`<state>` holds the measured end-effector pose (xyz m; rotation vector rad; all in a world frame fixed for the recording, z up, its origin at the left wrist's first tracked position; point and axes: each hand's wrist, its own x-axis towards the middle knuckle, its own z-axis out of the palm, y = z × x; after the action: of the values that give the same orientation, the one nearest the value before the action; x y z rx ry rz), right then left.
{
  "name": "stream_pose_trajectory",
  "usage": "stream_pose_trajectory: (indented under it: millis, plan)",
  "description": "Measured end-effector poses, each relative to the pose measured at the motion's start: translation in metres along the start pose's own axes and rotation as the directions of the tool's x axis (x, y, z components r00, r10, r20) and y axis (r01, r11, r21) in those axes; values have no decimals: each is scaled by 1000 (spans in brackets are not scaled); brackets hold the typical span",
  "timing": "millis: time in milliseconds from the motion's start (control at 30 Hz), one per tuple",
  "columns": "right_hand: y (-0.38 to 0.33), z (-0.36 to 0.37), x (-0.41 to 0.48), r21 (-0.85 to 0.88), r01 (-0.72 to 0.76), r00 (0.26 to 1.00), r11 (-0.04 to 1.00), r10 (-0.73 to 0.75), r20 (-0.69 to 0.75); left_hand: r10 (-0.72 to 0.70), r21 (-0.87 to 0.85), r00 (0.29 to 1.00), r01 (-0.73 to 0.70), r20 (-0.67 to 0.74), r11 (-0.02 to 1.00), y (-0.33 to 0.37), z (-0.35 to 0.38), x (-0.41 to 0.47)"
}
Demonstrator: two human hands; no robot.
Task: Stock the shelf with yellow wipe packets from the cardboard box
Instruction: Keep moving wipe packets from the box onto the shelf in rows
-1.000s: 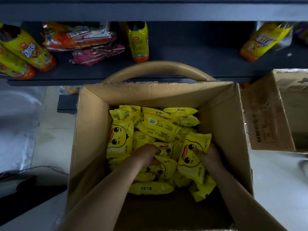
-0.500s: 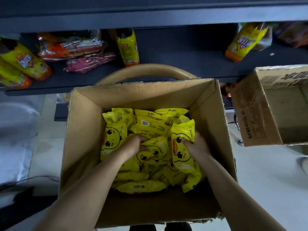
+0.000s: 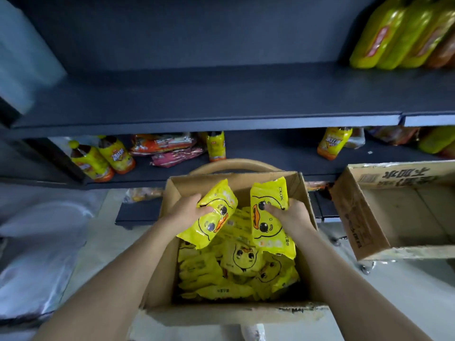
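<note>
The dark shelf (image 3: 221,94) is standing far ahead. The cardboard box (image 3: 160,271) is sitting near me, holding a heap of yellow wipe packets (image 3: 236,271). Above it, my left hand (image 3: 187,212) is gripping the left packet (image 3: 214,217) and my right hand (image 3: 290,215) the right packet (image 3: 268,217), fingers curling round each.

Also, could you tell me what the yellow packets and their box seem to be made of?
The yellow packets look like glossy plastic film: bright highlights, crinkled sealed edges. The box looks like matte brown cardboard, its front rim torn and frayed.
</note>
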<state>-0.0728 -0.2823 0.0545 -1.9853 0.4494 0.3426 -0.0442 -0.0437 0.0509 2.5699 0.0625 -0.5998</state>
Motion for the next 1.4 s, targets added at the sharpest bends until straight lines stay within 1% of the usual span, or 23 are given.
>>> stream_pose_trajectory:
  millis: [67, 133, 267, 333, 467, 667, 800, 1000, 1167, 1300, 1400]
  plan:
    - [-21, -1, -18, 28, 46, 999, 999, -46, -24, 58, -31, 997, -60, -59, 998, 1, -27, -24]
    - [-42, 0, -41, 57, 98, 994, 994, -95, -44, 103, -98, 987, -115, -120, 988, -2, -53, -49]
    - [-89, 2, -84, 123, 212, 976, 970, -203, -81, 157, -143, 965, -189, -212, 971, -8, -110, -97]
    - [-112, 4, -103, 133, 253, 965, 958, -241, -101, 213, -107, 946, -244, -244, 964, -6, -139, -119]
    - [-157, 2, -135, 122, 322, 942, 939, -306, -137, 269, -32, 914, -292, -304, 956, 4, -194, -159]
    - [-225, -13, -159, 74, 430, 889, 900, -407, -211, 362, 114, 873, -344, -326, 932, 31, -265, -187]
    - [-264, -28, -153, 63, 483, 861, 873, -461, -216, 383, 169, 845, -344, -374, 924, 47, -302, -183]
    - [-316, -53, -126, 55, 539, 822, 840, -512, -249, 401, 168, 815, -364, -419, 916, 72, -348, -161]
    - [-343, -64, -99, 46, 578, 794, 815, -549, -260, 421, 198, 797, -371, -433, 907, 90, -375, -130]
    - [-363, -69, -79, 66, 571, 790, 818, -526, -315, 431, 180, 784, -394, -447, 901, 107, -401, -102]
    - [-384, -73, -62, 52, 579, 772, 814, -526, -357, 442, 185, 773, -404, -455, 896, 127, -423, -80]
